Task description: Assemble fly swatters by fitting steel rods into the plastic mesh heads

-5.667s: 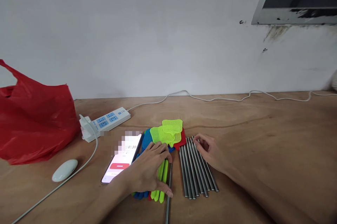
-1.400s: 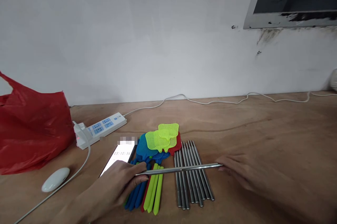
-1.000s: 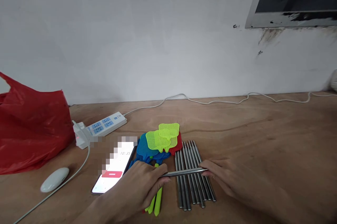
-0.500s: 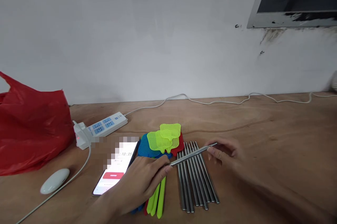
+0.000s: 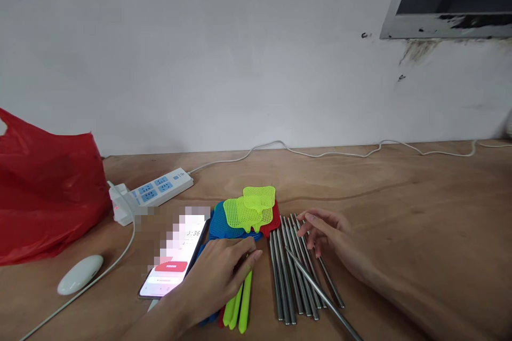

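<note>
Several thin steel rods point(image 5: 285, 271) lie side by side on the wooden table point(image 5: 420, 207). One more steel rod point(image 5: 320, 294) rests slanted across them, running toward the near right. My right hand point(image 5: 332, 234) lies over the rods' far ends with fingers stretched out, holding nothing. A stack of plastic fly swatters point(image 5: 245, 212), green on blue and red, sits left of the rods. My left hand point(image 5: 218, 277) rests on their handles, fingers loosely bent, with green handles point(image 5: 245, 303) poking out below it.
A phone point(image 5: 176, 263) with a lit screen lies left of the swatters. Farther left are a white power strip point(image 5: 154, 191), a white mouse point(image 5: 80, 274) with its cable, and a red plastic bag point(image 5: 44, 197). A white cord point(image 5: 340, 153) runs along the wall.
The rod held between both hands has been let go and now lies slanted over the row. My right hand opened over the rods; my left hand settled on the swatter handles.
</note>
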Tool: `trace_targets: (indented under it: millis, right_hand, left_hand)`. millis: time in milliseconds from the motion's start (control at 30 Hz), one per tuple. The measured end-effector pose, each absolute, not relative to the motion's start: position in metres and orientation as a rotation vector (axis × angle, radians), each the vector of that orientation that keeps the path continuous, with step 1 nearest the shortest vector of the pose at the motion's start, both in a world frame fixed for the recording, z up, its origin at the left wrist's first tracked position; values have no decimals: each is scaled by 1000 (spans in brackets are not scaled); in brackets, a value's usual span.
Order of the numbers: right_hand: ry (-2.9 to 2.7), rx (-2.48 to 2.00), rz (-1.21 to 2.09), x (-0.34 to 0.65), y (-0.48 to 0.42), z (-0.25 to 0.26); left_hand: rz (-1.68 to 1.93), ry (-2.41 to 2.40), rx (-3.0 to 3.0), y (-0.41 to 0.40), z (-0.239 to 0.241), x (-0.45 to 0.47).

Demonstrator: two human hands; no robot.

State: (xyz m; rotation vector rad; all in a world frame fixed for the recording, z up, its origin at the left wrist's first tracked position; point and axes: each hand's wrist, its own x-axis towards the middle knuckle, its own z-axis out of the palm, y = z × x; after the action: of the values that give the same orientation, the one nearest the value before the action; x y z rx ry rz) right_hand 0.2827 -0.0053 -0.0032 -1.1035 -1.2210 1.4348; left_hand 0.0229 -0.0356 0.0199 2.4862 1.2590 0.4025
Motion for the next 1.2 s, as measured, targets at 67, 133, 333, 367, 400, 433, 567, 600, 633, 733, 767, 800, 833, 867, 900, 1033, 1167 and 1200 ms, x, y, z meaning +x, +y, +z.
trace_targets:
  millis: [67, 133, 333, 367, 400, 433, 567, 600, 633, 733, 767, 800, 833, 867, 900, 1033, 1167, 1200]
  right_hand:
    - [-1290, -1163, 1380, 284, -8, -7]
    - [-1495, -1206, 1202, 286, -15, -11]
    - [-2370, -998, 467, 286, -44, -15]
    - [-2411, -984, 425, 286, -44, -15]
    - [-2443, -983, 404, 286, -44, -15]
    - [-2479, -980, 396, 287, -43, -16]
    - [-2554, -911, 411, 288, -38, -15]
    - [-2543, -901, 429, 289, -37, -14]
    - [-2528, -892, 457, 289, -37, -13]
    - [-2429, -905, 609, 290, -36, -11]
    - [-2370, -929, 673, 290, -35, -11]
    - [-2297, -953, 743, 291, -34, -11]
    - [-2202, -978, 822, 291, -33, -11]
    - [-2082, -1000, 913, 292, -32, -12]
    - [-1947, -1018, 1010, 292, -30, -12]
    - [-1410, -1080, 1313, 289, -24, -10]
    - [-1052, -1066, 1334, 286, -16, -3]
    - [-997, -1068, 1350, 287, -14, -2]
  left_hand:
    - [404, 1292, 2484, -34, 18, 22]
    - [403, 1327, 2481, -33, 16, 21]
    - [374, 1375, 2490, -34, 14, 19]
    - [373, 1368, 2497, -34, 13, 18]
    - [374, 1363, 2504, -34, 12, 18]
    - [371, 1360, 2512, -35, 12, 18]
    - [377, 1380, 2520, -35, 11, 17]
    - [382, 1384, 2520, -35, 11, 16]
    - [390, 1387, 2524, -34, 10, 16]
    - [422, 1393, 2535, -34, 9, 15]
    - [438, 1402, 2537, -34, 9, 14]
    - [453, 1413, 2535, -34, 9, 14]
    - [469, 1424, 2532, -34, 10, 14]
    - [485, 1436, 2528, -34, 10, 13]
    - [503, 1446, 2524, -34, 10, 13]
    - [628, 1475, 2527, -33, 12, 11]
    - [785, 1484, 2575, -30, 13, 11]
    - [800, 1483, 2592, -29, 13, 11]
